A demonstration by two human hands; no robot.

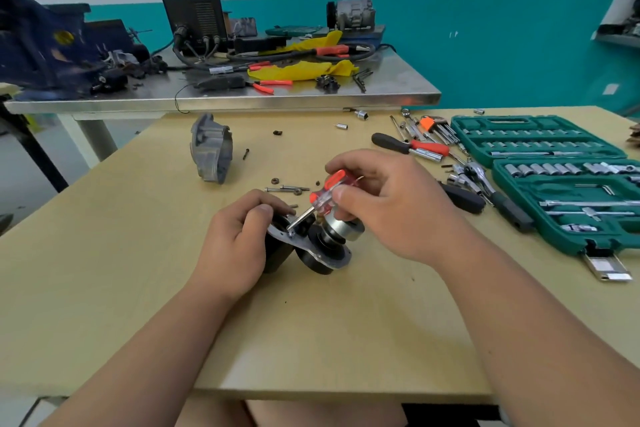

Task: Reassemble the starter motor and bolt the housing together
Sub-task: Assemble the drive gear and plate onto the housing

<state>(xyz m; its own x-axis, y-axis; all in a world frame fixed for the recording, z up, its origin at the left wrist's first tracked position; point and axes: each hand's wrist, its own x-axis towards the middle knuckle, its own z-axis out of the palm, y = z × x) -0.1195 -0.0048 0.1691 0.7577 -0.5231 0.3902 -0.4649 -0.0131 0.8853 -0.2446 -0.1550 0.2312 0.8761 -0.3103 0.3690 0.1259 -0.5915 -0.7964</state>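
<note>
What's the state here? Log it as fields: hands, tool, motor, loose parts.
left hand: grips the motor, which rests on the table
right hand: pinches the screwdriver by its handle
screwdriver: tilted, tip down on the motor's metal plate
housing: grey, lying apart at far left, not fitted
bolts: loose on the table beyond the motor
socket set: open, at right

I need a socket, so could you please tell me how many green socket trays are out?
2: far tray at the right edge of the wooden table; near tray directly in front of it. None seems hidden.
</note>
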